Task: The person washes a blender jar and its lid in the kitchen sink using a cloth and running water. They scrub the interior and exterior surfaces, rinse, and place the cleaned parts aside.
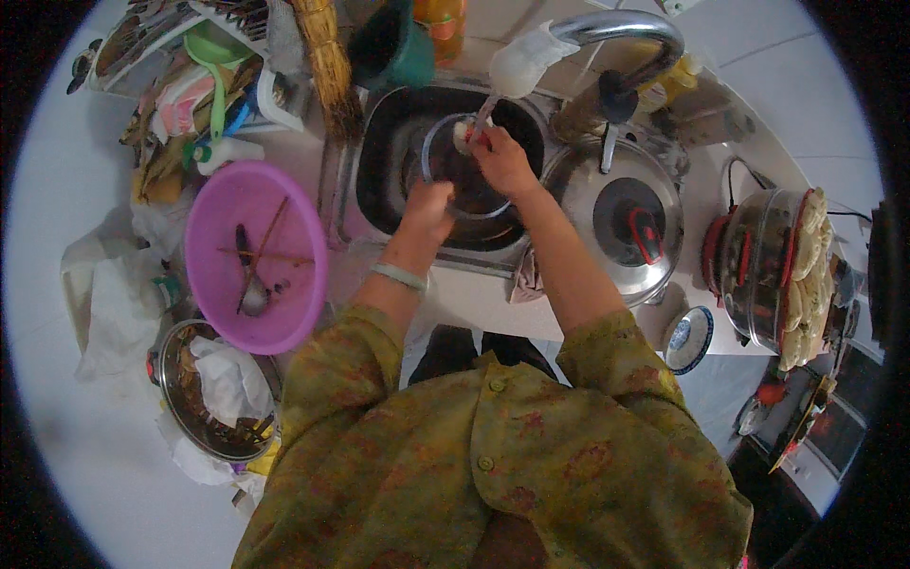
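Observation:
A round see-through lid or bowl (pixel 426 151) with a pale rim is tilted inside the stainless steel sink (pixel 380 206). My left hand (pixel 431 208), blurred, is closed on its near left rim. At the far side my right hand (pixel 503 162) pinches a small white and red scrubber or cloth (pixel 463 134) against it. Just above that hand, water runs from the tap (pixel 625 27), whose mouth is wrapped in a white cover (pixel 522 64). Dark shadow hides the bottom of the sink.
A pink basin (pixel 266 174) with chopsticks and a ladle stands left, above a glass-lidded pot (pixel 170 377). A large steel lid (pixel 569 220) lies right of the sink. Beyond are a blue-patterned bowl (pixel 688 340) and a steamer (pixel 753 263). A straw brush (pixel 323 57) leans behind.

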The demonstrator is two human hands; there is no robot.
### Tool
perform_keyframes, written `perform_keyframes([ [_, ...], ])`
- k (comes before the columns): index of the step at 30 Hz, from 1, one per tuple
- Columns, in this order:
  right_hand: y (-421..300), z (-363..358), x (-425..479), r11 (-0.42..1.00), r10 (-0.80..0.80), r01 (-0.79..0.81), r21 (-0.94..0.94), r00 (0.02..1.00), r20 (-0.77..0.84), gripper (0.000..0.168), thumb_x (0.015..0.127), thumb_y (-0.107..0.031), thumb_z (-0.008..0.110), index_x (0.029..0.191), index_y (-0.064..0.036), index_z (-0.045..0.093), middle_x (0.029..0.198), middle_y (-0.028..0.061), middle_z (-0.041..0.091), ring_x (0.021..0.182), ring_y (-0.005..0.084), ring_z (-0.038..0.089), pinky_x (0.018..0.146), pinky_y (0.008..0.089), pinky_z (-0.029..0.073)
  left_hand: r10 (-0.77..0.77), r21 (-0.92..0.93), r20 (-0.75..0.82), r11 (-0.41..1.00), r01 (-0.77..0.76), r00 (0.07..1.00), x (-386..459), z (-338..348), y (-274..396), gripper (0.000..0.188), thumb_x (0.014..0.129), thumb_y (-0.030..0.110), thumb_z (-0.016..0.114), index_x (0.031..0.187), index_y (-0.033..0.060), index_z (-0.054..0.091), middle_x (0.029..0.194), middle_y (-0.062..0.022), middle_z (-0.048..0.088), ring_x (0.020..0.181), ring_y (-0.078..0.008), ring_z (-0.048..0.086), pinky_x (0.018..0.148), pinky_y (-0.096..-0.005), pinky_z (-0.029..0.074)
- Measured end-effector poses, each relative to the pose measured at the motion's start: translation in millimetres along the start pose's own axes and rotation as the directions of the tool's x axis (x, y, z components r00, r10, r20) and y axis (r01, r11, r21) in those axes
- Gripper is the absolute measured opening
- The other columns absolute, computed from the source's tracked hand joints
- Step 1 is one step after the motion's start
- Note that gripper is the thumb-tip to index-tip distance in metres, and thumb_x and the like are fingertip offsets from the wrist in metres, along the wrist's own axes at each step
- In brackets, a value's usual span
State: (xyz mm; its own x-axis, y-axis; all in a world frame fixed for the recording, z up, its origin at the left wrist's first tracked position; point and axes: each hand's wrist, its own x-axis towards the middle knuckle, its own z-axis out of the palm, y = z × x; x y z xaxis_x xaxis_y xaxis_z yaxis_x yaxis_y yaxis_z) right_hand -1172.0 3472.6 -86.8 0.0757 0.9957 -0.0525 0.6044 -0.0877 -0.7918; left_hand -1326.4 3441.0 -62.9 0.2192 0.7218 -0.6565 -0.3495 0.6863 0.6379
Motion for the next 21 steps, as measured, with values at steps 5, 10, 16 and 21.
perform_keyframes([
  [5,-10.0,13.5,15.2,0.873,-0.457,0.482,-0.073,0.862,0.222,0.025,0.080,-0.018,0.061,0.103,-0.010,0.065,0.105,0.0156,0.063,0.098,0.0376,0.059,0.084,0.0475,0.048,-0.018,-0.078,0.003,0.997,0.018,1.000,25.3,-27.0,-2.8,0.035,0.073,0.002,0.055,0.108,0.0043,0.059,0.105,-0.0101,0.063,0.101,-0.0269,0.061,0.088,-0.0422,0.050],
  [10,-12.5,8.5,9.4,0.724,-0.594,0.681,-0.114,0.699,0.398,0.024,0.075,-0.013,0.063,0.099,-0.011,0.065,0.101,0.0129,0.063,0.097,0.0366,0.059,0.081,0.0477,0.048,-0.061,-0.230,0.149,0.969,0.094,0.987,42.3,-41.7,-4.7,0.035,0.075,0.001,0.056,0.110,0.0053,0.059,0.105,-0.0094,0.062,0.102,-0.0266,0.060,0.090,-0.0423,0.049],
  [16,-23.0,-11.1,18.8,0.701,-0.633,0.713,0.016,0.613,0.473,0.023,0.075,-0.007,0.062,0.098,-0.005,0.059,0.098,0.0155,0.058,0.098,0.0376,0.057,0.083,0.0453,0.048,-0.071,-0.337,0.224,0.930,0.145,0.972,36.1,-37.3,-5.0,0.039,0.074,-0.005,0.054,0.112,0.0046,0.058,0.106,-0.0095,0.061,0.101,-0.0273,0.059,0.091,-0.0442,0.049],
  [21,-11.5,-10.0,38.2,0.839,-0.451,0.540,-0.073,0.763,0.463,0.018,0.083,-0.012,0.058,0.099,-0.005,0.059,0.094,0.0177,0.060,0.093,0.0366,0.059,0.080,0.0446,0.049,-0.054,-0.295,0.126,0.951,0.090,0.991,29.2,-32.3,7.7,0.045,0.071,-0.007,0.052,0.114,0.0038,0.056,0.108,-0.0107,0.059,0.103,-0.0283,0.058,0.093,-0.0454,0.048],
])
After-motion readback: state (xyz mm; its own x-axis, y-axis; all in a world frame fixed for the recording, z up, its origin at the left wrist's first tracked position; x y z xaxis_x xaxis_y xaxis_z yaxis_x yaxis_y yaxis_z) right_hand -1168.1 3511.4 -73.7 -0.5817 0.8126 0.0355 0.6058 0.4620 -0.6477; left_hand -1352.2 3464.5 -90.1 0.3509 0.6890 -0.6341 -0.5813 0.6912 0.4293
